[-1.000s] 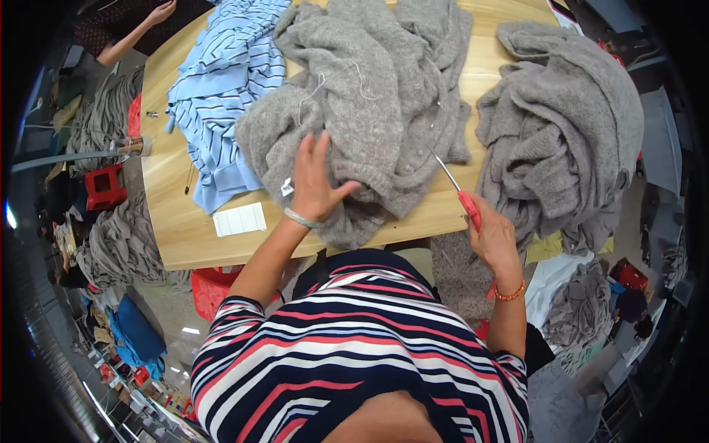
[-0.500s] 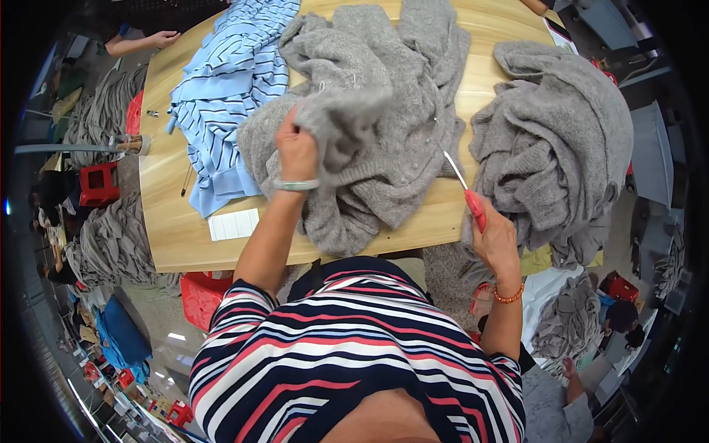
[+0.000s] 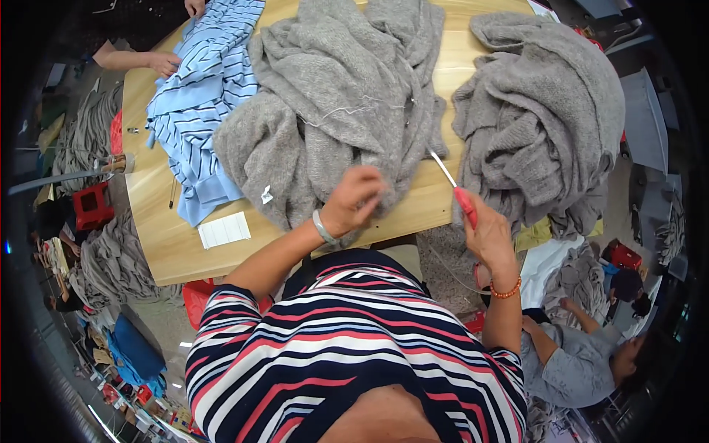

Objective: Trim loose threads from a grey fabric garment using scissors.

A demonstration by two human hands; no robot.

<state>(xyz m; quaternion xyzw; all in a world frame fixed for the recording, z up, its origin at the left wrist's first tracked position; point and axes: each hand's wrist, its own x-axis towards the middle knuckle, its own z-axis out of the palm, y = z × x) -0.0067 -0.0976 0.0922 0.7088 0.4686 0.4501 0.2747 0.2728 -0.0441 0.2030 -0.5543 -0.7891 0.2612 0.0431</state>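
Observation:
A grey knitted sweater [image 3: 332, 81] lies bunched across the middle of the wooden table, with loose pale threads on its surface and a small white label on its lower left part. My left hand [image 3: 356, 198], with a bangle on its wrist, hovers over the sweater's near edge. Its fingers are bent, apart and slightly blurred, with no cloth visible in them. My right hand [image 3: 489, 232] grips a pair of red-handled scissors [image 3: 465, 205]. Their thin metal blades point forward and left, the tip beside the sweater's right edge; the rest of the handle is hidden in my palm.
More grey knitwear [image 3: 546, 111] is heaped on the table's right. At the left, another person's hand [image 3: 164, 63] touches a blue striped garment [image 3: 203, 103]. A white paper slip [image 3: 224, 230] lies near the front edge. Red stools and garment piles stand on the floor.
My left hand has let go of the lifted grey cloth and moved right and toward me. The sweater lies flatter. The other person's hand has reached the striped garment.

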